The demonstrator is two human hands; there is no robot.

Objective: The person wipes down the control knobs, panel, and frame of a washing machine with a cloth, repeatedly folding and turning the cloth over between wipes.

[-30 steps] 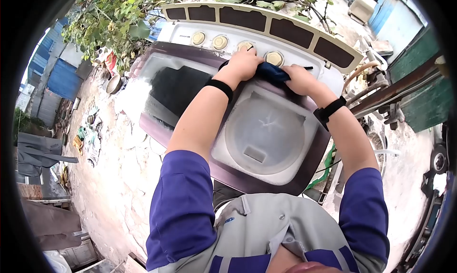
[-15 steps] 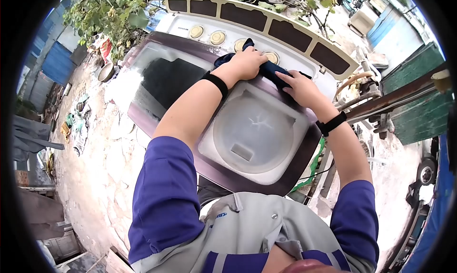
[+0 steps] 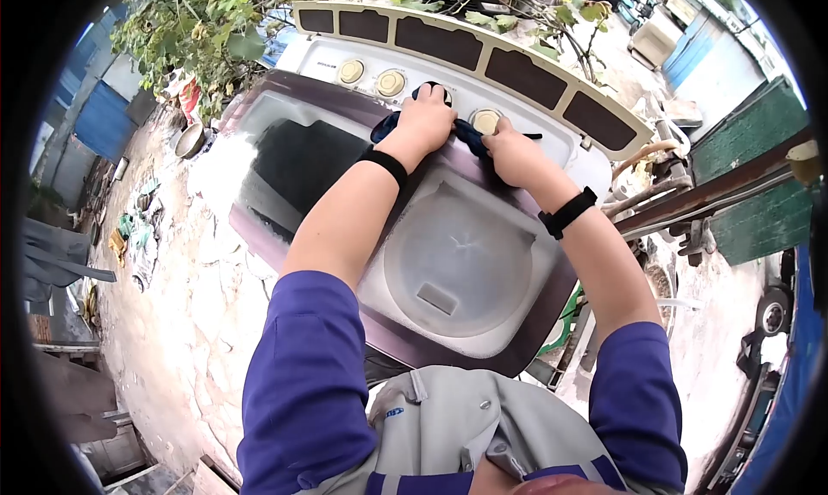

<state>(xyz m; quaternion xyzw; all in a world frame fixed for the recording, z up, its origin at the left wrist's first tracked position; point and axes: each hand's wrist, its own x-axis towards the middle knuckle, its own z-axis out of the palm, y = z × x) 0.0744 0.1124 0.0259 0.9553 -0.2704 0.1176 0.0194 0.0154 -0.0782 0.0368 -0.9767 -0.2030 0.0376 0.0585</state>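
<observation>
We see the crumpled dark blue cloth (image 3: 470, 139) bunched between both hands at the near edge of the white plastic control panel (image 3: 321, 57), just beside the round cream-coloured dial (image 3: 486, 121). Our left hand (image 3: 423, 122) has its fingers curled closed over one part of the cloth; our right hand (image 3: 516, 153) pinches the other end between thumb and fingers. Those fingers hide much of the fabric, so we cannot tell how firmly each grip bites.

The dials are our chief worry: with knuckles and cloth this near, a sideways tug could catch one and turn it. A loose fold might also snag on a dial's rim. Leaning hard through the wrists could load the translucent plastic lid (image 3: 461, 271), and, if the right pinch is slack, that end could slip free.
</observation>
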